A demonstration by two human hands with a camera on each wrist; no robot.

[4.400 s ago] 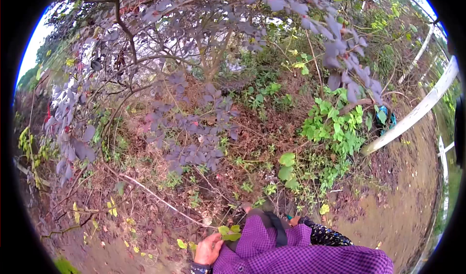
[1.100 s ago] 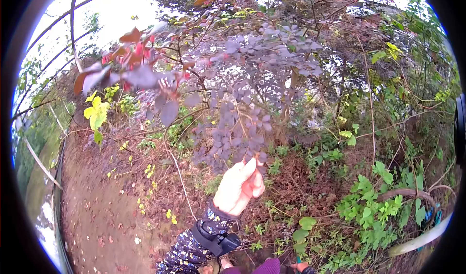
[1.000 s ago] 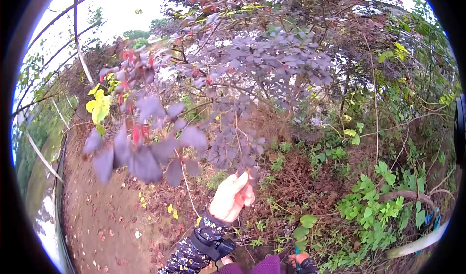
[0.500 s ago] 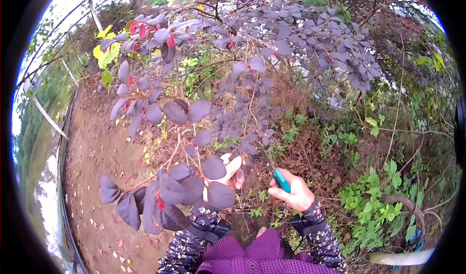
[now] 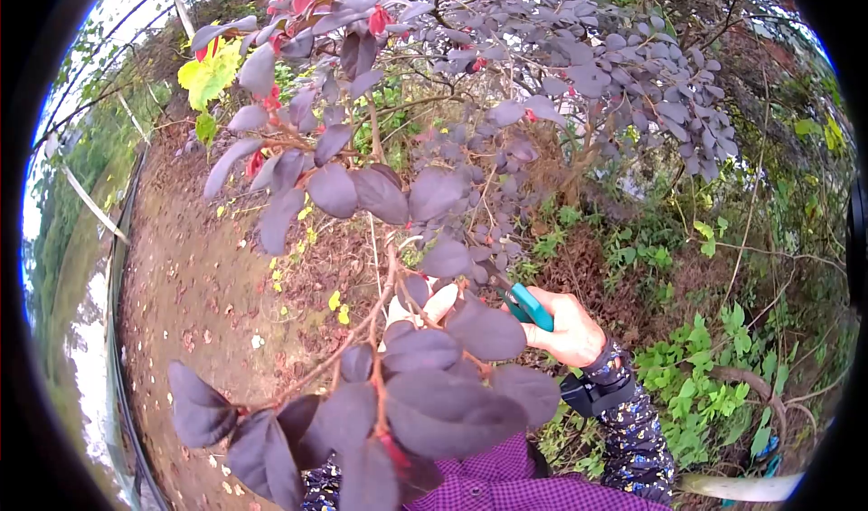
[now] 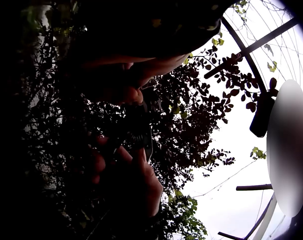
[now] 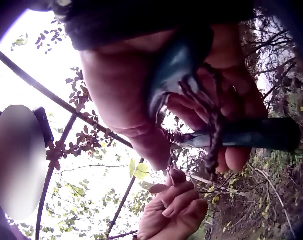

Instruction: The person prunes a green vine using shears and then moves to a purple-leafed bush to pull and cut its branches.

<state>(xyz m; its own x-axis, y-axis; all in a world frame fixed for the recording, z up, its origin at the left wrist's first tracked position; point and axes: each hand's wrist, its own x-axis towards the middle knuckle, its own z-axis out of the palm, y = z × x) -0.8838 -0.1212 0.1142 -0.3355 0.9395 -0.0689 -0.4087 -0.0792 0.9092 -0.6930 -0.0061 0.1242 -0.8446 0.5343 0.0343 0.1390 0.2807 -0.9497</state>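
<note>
My right hand [image 5: 571, 332] grips pruning shears [image 5: 532, 308] with teal handles, their blades pointing up and left into the purple leaves. In the right wrist view the handles [image 7: 264, 135] lie between thumb and fingers, with a spring between them. My left hand [image 5: 440, 305] is mostly hidden behind a near purple-leaved branch [image 5: 389, 298] in the head view. The right wrist view shows this left hand [image 7: 174, 212] just below the shears, thumb and fingers pinching a thin twig. The blade tips are close to the left fingers. In the left wrist view both hands are dark.
A purple-leaved shrub [image 5: 588, 68] with small red leaves fills the upper middle. Bare brown soil [image 5: 199, 285] with fallen leaves lies left, beside a dark edging line. Green undergrowth [image 5: 696, 357] and a pale pole [image 5: 741, 487] are at the right.
My left hand has risen from near the lap to the hanging twigs. My right hand has brought the shears up beside it. The near purple branch now covers more of the left hand.
</note>
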